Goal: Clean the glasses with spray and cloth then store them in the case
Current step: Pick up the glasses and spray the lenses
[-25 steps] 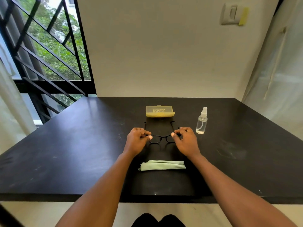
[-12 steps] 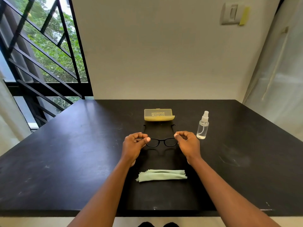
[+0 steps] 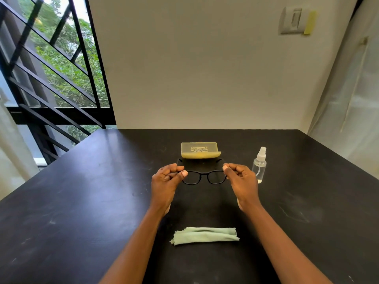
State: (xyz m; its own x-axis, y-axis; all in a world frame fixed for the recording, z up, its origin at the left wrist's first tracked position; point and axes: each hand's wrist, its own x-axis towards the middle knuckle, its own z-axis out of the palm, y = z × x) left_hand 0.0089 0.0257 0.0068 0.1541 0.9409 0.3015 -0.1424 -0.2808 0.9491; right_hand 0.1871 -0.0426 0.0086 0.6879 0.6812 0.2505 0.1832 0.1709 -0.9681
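Both hands, left hand (image 3: 167, 179) and right hand (image 3: 241, 178), pinching the glasses (image 3: 204, 177) by the frame's outer corners, have lifted them off the table (image 3: 82, 201), spraying yet to begin.

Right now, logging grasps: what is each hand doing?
Left hand: pinches the black glasses at their left corner.
Right hand: pinches their right corner.

One view only, from a camera worn on the person's head, looking forward and down across the black desk (image 3: 82, 201). It sits close above the near edge, so both forearms run up from the bottom of the frame toward the middle of the desk. The wide lens bends the edges. Beyond the desk's far edge it faces a plain wall (image 3: 205, 68); left of that wall stands a barred window (image 3: 51, 68), and right of it a pale curtain (image 3: 348, 99).
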